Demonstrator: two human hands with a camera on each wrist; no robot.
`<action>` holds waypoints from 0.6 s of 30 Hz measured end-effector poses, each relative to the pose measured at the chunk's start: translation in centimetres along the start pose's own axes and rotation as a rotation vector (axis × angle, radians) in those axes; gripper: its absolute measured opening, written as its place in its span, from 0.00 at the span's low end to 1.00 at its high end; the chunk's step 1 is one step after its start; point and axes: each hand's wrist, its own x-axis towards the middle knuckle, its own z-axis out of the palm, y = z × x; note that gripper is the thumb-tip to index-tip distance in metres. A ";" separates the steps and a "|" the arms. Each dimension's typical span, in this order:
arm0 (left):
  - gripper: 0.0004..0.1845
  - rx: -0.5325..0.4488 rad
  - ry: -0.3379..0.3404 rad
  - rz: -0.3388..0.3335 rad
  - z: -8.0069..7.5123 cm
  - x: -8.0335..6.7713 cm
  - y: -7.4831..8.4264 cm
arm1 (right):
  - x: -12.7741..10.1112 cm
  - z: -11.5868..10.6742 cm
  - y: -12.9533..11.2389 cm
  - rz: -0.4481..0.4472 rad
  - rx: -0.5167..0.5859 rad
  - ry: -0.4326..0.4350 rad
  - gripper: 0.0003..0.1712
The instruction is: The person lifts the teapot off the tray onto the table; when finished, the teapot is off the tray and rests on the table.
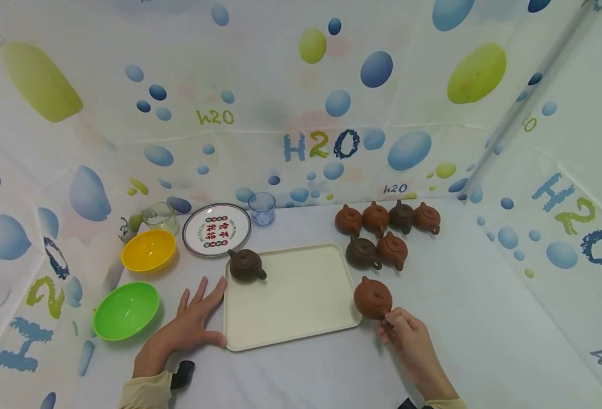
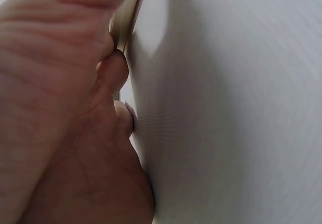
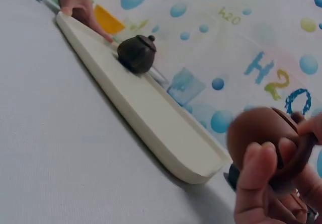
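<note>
A cream tray (image 1: 301,307) lies on the white table, and a dark brown teapot (image 1: 246,265) stands in its far left corner. My left hand (image 1: 194,319) lies flat on the table with fingers spread, its thumb and forefinger against the tray's left edge (image 2: 128,17). My right hand (image 1: 397,325) pinches the handle of a reddish-brown teapot (image 1: 372,297) just off the tray's right edge. In the right wrist view the held teapot (image 3: 259,136) hangs near the tray's near corner (image 3: 196,161), with the dark teapot (image 3: 136,54) farther along.
Several more clay teapots (image 1: 382,233) stand grouped at the back right. A yellow bowl (image 1: 148,250), a green bowl (image 1: 125,310), a printed plate (image 1: 216,229), a clear glass (image 1: 160,217) and a blue glass (image 1: 262,208) sit to the left and back. Bubble-patterned cloth walls enclose the table.
</note>
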 end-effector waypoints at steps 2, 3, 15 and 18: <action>0.79 0.008 0.000 -0.012 0.1 0.0 0.0 | 0.1 -0.2 0.0 0.013 0.040 0.065 0.15; 0.79 0.009 -0.001 -0.013 0.1 0.0 -0.1 | 0.1 -0.3 0.0 0.019 0.064 0.094 0.16; 0.78 -0.003 0.028 0.031 0.4 0.0 -0.5 | 0.9 -2.1 -0.8 0.075 0.327 0.356 0.19; 0.78 -0.015 0.021 0.024 0.2 0.0 -0.2 | 1.5 -2.7 -1.0 0.073 0.345 0.390 0.18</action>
